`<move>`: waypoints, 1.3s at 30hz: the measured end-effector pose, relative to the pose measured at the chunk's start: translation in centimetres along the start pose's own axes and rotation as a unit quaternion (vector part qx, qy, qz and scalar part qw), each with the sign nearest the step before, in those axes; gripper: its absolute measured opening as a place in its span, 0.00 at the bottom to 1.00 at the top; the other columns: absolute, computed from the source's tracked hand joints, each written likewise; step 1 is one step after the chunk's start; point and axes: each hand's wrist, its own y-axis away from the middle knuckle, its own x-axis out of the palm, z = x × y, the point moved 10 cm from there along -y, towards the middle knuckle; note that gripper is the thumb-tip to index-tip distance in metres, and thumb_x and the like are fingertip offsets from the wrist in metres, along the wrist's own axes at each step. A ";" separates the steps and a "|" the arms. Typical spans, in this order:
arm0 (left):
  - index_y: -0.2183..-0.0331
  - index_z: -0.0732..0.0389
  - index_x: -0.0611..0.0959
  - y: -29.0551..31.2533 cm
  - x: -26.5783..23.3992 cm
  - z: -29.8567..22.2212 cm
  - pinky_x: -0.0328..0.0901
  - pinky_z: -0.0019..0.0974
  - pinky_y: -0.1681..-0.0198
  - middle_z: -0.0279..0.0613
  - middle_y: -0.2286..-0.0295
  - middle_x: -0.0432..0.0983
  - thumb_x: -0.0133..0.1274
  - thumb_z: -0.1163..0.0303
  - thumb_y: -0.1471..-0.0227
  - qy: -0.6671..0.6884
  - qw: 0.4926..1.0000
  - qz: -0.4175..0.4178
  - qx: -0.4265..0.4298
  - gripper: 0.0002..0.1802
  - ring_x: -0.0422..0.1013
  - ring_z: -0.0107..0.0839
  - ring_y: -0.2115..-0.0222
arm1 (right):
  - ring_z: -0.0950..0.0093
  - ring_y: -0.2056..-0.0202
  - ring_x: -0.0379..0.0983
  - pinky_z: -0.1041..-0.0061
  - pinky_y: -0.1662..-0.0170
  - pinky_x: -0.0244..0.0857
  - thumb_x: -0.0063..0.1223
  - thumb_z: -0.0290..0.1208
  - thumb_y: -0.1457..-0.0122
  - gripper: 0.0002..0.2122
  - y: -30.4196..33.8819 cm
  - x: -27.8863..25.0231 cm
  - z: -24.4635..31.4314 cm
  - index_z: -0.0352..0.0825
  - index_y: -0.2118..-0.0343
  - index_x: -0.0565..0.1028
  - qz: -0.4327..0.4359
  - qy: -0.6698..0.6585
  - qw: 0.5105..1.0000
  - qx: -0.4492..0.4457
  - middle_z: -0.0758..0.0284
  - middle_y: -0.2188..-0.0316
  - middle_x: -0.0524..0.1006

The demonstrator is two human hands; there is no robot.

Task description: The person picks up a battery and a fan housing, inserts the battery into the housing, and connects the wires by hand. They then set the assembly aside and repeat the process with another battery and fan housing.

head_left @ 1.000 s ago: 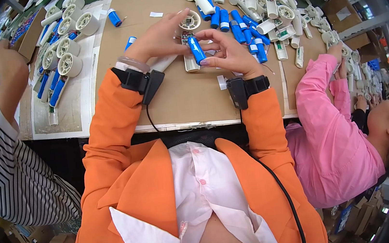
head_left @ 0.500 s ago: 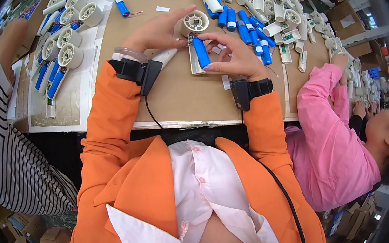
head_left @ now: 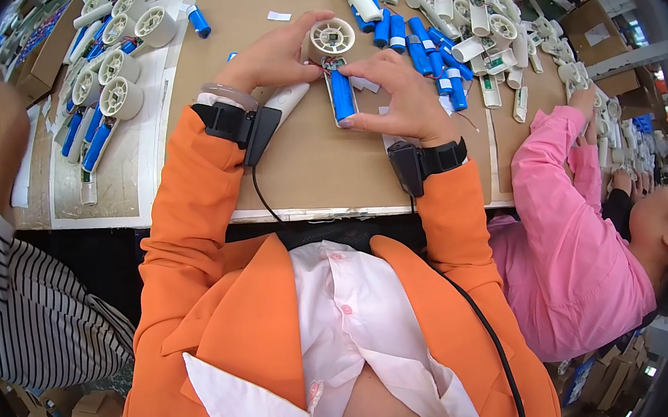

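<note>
A white plastic housing with a round spoked head (head_left: 332,36) lies on the brown board in front of me. My left hand (head_left: 275,56) grips it by the neck from the left, fingers curled around the head. A blue cylindrical battery (head_left: 343,96) sits lengthwise in the trough-shaped handle below the head, with thin wires at its upper end. My right hand (head_left: 398,99) holds the battery from the right, thumb at its lower end and fingers near its upper end. Beneath my left wrist lies a white handle cover (head_left: 287,102), partly hidden.
Loose blue batteries (head_left: 419,55) and a heap of white housings (head_left: 477,12) lie at the right. Housings fitted with batteries (head_left: 119,99) stand at the left. Beyond them is a carton (head_left: 52,55). A person in pink (head_left: 560,181) works at right, one in stripes (head_left: 0,274) at left.
The battery has gone from tilted to lying in line with the handle, and my right fingers have shifted over it. A loose battery at the upper left moved left. The striped sleeve moved left.
</note>
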 end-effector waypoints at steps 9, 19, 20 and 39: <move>0.43 0.57 0.62 -0.2 0.0 0.5 0.65 0.40 0.51 0.53 0.54 0.72 0.62 0.69 0.61 0.014 1.000 -0.018 0.021 0.43 0.71 0.47 0.54 | 0.65 0.54 0.68 0.70 0.50 0.65 0.71 0.37 0.62 0.28 0.0 -0.3 1.4 0.37 0.54 0.76 -0.036 0.055 0.996 -0.057 0.66 0.56 0.77; 0.43 0.54 0.61 -0.2 0.2 0.4 0.67 0.41 0.54 0.53 0.55 0.73 0.61 0.68 0.60 0.005 1.000 -0.013 0.006 0.43 0.71 0.48 0.55 | 0.70 0.55 0.69 0.73 0.50 0.63 0.71 0.34 0.61 0.30 0.0 0.6 -0.6 0.37 0.52 0.72 0.002 -0.048 0.999 0.009 0.66 0.56 0.73; 0.43 0.54 0.61 -0.2 0.3 0.6 0.67 0.41 0.54 0.53 0.55 0.73 0.61 0.68 0.60 0.005 1.000 -0.012 0.006 0.43 0.71 0.48 0.55 | 0.72 0.56 0.69 0.74 0.51 0.63 0.71 0.34 0.61 0.30 -0.1 0.8 -0.9 0.36 0.52 0.72 0.010 -0.073 0.997 0.021 0.67 0.57 0.73; 0.42 0.53 0.59 -0.2 0.5 0.4 0.67 0.40 0.55 0.55 0.56 0.73 0.60 0.70 0.60 -0.018 1.000 -0.003 0.008 0.44 0.73 0.47 0.58 | 0.73 0.57 0.66 0.76 0.51 0.63 0.74 0.34 0.62 0.32 -0.4 1.6 -2.0 0.34 0.52 0.71 0.020 -0.122 0.992 0.025 0.68 0.57 0.69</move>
